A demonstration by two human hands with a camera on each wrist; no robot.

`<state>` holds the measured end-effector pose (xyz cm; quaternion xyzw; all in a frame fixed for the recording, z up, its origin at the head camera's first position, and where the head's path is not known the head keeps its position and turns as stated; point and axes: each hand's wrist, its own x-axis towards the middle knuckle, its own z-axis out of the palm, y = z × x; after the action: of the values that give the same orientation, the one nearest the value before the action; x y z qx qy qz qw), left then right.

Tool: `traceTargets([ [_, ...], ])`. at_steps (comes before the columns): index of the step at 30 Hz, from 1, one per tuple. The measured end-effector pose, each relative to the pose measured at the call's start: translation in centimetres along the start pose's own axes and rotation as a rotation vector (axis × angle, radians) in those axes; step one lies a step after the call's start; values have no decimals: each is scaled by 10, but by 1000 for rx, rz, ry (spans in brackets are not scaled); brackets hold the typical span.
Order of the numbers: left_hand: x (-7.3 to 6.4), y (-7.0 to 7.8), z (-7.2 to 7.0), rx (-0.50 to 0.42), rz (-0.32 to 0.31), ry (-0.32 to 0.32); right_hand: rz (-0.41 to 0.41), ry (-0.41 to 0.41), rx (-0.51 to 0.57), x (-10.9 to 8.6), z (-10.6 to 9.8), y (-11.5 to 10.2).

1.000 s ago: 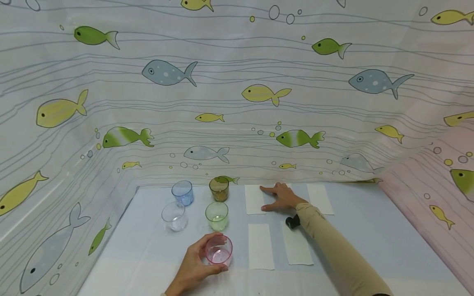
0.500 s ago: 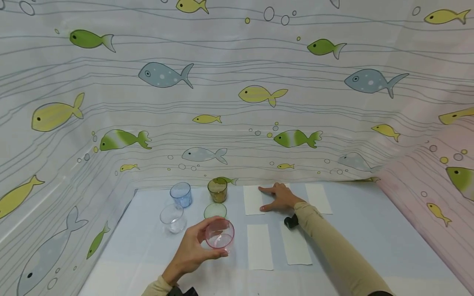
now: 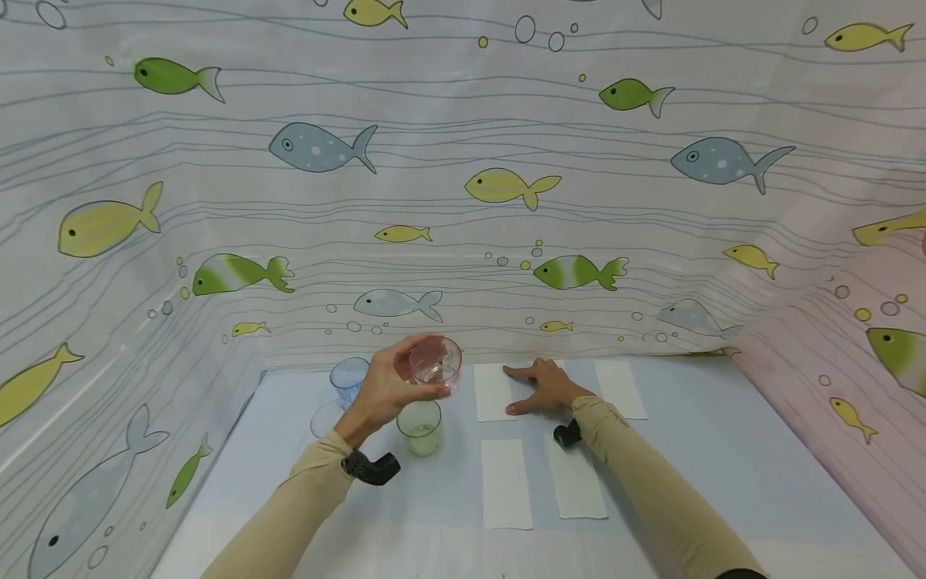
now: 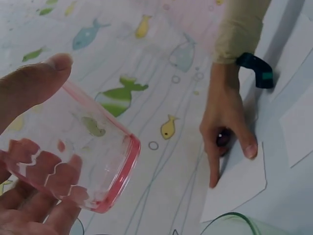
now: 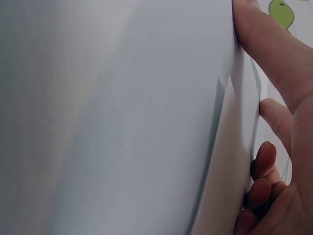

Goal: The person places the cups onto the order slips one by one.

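Biggest thing around me was the fish-print backdrop (image 3: 506, 121), running along the far side and both ends of the pale table (image 3: 694, 466). Both my arms were in tan sleeves (image 3: 654, 482). My left hand (image 3: 387, 384) had the pink glass (image 3: 437, 363) gripped, thumb on one side and fingers curled round the other, up off the table beyond the green glass. My right hand (image 3: 544, 388) wasn't gripping anything: thumb and index finger stretched out left, both tips on the far left paper strip (image 3: 492, 394). More strips lay at far right (image 3: 624, 390), near left (image 3: 506, 484) and near right (image 3: 579, 486). Smaller stuff: the green glass (image 3: 419, 430) stood left of the papers, with the blue glass (image 3: 347, 376) and clear glass (image 3: 327, 419) further left, partly hidden by my left hand and wrist. Smallest were the black wrist gadgets (image 3: 372, 467).
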<state>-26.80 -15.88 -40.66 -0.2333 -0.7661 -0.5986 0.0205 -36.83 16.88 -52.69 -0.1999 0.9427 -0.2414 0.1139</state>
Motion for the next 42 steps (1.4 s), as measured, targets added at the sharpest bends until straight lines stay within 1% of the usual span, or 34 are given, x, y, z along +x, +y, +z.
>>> traceTargets([
  [2,11,-1,-1,-15,-15,1,-1,-1,-2,0,0,-1],
  [5,25,-4,0,-57,-32,-18,4,0,-6,1,0,-1],
  [8,38,-10,3,-80,-56,-41,28,-4,-1,2,3,1],
  [12,53,-21,11,-98,-74,-58,63,-17,11,3,5,2],
  [15,64,-31,18,-127,-81,-69,69,-22,13,3,5,2],
  [18,71,-40,26,-129,-101,-68,64,-23,18,2,4,1],
  [23,77,-52,38,-107,-181,-53,62,-16,11,2,4,1],
  [29,76,-69,51,-124,-283,-33,94,-16,-1,5,9,3],
  [32,76,-77,57,-138,-309,-16,104,-12,-8,6,10,2],
  [34,77,-80,61,-160,-316,-14,105,-6,-11,6,10,1],
  [39,79,-84,70,-195,-338,-33,108,4,-13,6,8,0],
  [42,82,-84,73,-184,-364,-46,117,6,-11,7,7,-1],
])
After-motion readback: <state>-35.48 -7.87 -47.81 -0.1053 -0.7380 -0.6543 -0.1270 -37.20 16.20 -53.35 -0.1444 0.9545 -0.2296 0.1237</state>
